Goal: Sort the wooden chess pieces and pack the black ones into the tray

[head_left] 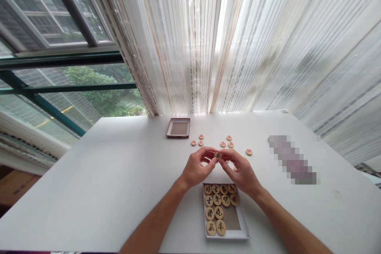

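Note:
My left hand (200,166) and my right hand (239,168) meet above the white table, both closed with fingertips on one round wooden Chinese chess piece (218,155). A black character shows on its face. Just below the hands lies a shallow white-walled box (244,222), holding several black-marked pieces (218,212) in rows; its grey-brown floor is bare at the lower right. Beyond the hands lie red-marked pieces in small groups, some at the left (201,143) and some at the right (229,137). Pieces under my hands are partly hidden.
A brown-rimmed box lid (178,127) lies toward the table's far edge. One red-marked piece (249,152) sits apart at the right. Farther right is a pixelated oblong object (293,160). Striped curtains (205,39) hang behind the table (89,190), beside a window at the left.

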`<state>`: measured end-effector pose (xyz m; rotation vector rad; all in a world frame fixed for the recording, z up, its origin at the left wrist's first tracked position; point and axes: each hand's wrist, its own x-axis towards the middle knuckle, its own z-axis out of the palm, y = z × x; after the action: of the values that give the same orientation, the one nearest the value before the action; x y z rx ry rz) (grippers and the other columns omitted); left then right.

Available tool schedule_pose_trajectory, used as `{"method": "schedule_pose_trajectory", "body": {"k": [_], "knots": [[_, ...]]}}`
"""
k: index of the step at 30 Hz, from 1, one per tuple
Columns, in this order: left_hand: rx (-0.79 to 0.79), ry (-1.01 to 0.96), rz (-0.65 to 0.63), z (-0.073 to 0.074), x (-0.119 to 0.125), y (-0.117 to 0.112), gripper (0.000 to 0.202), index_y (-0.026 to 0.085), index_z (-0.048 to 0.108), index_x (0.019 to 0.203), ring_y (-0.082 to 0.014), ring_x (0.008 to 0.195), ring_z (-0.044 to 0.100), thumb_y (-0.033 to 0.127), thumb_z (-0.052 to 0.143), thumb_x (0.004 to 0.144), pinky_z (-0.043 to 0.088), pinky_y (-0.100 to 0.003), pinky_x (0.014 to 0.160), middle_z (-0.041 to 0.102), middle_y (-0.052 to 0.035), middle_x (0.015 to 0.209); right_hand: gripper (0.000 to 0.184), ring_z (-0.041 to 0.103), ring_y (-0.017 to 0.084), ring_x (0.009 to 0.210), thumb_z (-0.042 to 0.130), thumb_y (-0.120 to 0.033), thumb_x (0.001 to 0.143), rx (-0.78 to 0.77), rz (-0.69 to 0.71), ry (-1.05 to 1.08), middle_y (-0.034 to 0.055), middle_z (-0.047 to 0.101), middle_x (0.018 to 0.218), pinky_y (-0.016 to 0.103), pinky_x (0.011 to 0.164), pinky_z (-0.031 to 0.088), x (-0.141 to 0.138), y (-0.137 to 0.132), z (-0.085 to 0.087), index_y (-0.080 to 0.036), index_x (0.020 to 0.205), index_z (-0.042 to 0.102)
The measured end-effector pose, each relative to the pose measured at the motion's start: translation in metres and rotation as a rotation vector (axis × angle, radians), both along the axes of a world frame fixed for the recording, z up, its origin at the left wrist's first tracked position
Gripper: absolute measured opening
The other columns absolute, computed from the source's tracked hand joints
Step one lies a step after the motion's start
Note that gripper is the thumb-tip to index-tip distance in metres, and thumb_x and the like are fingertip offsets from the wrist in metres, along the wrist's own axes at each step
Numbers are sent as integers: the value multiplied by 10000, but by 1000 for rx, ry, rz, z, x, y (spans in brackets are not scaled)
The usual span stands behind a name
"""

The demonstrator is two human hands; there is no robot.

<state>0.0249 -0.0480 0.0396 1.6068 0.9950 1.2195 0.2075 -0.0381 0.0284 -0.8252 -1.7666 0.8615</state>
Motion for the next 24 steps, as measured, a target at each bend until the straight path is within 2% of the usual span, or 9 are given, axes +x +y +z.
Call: {"method": "schedule_pose_trajectory", "body": {"k": [6,10,18,24], "knots": [[94,68,41,-1,1,0,173,181,636,1055,-144,799,690,256,641,899,584,-254,723,698,-47,974,187,668,230,1039,632,-256,937,-97,61,67,61,678,1097,389,924,571,1,-1,4,-261,1120,670],[166,114,87,-2,1,0,158,181,637,1060,-145,788,694,246,616,917,572,-265,750,710,-36,920,208,685,232,1048,639,-280,935,-201,107,126,65,697,1124,395,948,573,0,-1,4,-253,1137,675],[152,141,97,-2,0,0,187,182,639,1097,-151,798,703,254,587,933,574,-260,745,727,-51,948,252,726,231,974,642,-321,935,-311,86,172,73,734,1110,389,891,607,-1,-2,9,-236,1168,689],[150,122,103,1,1,-2,178,183,628,1051,-144,770,691,265,639,893,565,-254,717,715,-43,912,219,741,199,851,706,-345,885,-336,76,203,57,747,1048,361,842,620,1,-1,10,-231,1071,716]]}}
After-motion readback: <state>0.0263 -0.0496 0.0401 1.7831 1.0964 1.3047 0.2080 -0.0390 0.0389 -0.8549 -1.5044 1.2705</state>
